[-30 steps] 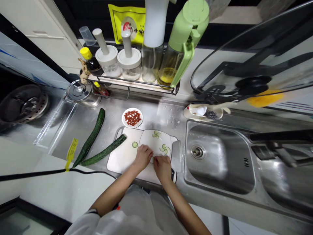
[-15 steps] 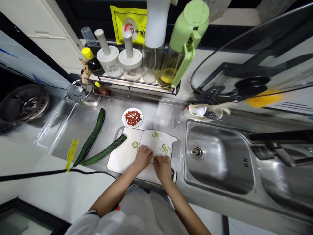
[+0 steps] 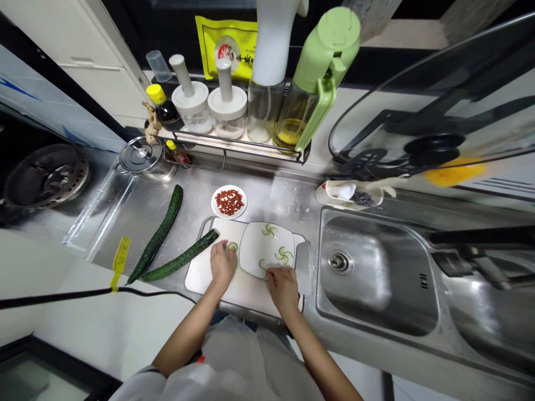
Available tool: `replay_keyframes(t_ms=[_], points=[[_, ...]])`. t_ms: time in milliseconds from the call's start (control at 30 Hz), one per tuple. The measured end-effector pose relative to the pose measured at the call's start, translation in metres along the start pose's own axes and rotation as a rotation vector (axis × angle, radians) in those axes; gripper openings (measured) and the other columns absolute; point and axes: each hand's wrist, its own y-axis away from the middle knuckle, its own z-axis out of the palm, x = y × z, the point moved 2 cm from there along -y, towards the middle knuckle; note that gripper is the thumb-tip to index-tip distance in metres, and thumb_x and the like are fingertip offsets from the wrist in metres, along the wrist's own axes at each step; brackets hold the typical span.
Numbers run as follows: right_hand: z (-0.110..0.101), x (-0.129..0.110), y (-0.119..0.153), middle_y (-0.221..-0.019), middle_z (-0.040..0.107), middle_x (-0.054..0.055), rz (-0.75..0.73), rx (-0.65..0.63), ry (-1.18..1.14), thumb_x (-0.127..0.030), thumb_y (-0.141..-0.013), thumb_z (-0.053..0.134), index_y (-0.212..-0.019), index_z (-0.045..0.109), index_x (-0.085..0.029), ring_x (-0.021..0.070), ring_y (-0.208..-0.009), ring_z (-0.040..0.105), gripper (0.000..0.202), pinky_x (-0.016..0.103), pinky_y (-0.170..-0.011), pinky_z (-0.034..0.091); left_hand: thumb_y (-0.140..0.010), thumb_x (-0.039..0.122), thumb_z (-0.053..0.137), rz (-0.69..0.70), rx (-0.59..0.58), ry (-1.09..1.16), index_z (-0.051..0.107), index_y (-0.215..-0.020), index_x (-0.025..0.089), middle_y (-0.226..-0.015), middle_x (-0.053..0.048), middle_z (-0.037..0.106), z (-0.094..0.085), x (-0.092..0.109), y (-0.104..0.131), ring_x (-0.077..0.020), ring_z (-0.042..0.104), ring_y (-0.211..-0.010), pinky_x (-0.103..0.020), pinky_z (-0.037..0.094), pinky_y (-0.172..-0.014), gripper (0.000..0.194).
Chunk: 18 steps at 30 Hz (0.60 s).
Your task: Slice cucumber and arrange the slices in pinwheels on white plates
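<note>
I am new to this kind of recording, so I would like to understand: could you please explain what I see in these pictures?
There is no machine here: a person works with two bare hands, and one camera worn on the head looks down at them. A white cutting board lies on the metal counter, with a plate bearing thin green slices on it. The left hand is at another slice on the board; the right hand is at the plate's near edge. Whether either grips anything is unclear. Two cucumbers lie to the left.
</note>
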Motion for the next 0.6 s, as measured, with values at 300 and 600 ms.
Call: replay_keyframes(t_ms=[300, 600], points=[[0.0003, -0.0008, 0.0012, -0.077, 0.064, 0.006, 0.001, -0.012, 0.007, -0.022, -0.086, 0.044, -0.085, 0.068, -0.020, 0.0206, -0.082, 0.051, 0.024, 0.033, -0.079, 0.037, -0.081, 0.020, 0.048, -0.037, -0.027, -0.089, 0.058, -0.096, 0.016, -0.092, -0.009, 0.058, 0.0042, -0.0086, -0.0026, -0.0227, 0.053, -0.092, -0.037, 0.042, -0.086, 0.019], [-0.0024, 0.0001, 0.0015, -0.077, 0.065, 0.005, -0.004, -0.035, 0.003, -0.019, -0.086, 0.046, -0.084, 0.068, -0.019, 0.0199, -0.081, 0.052, 0.022, 0.032, -0.080, 0.037, -0.080, 0.019, 0.049, -0.009, -0.019, -0.088, 0.057, -0.083, 0.019, -0.083, -0.006, 0.060, 0.0049, -0.0083, -0.0049, -0.0211, 0.054, -0.085, -0.034, 0.042, -0.081, 0.009]])
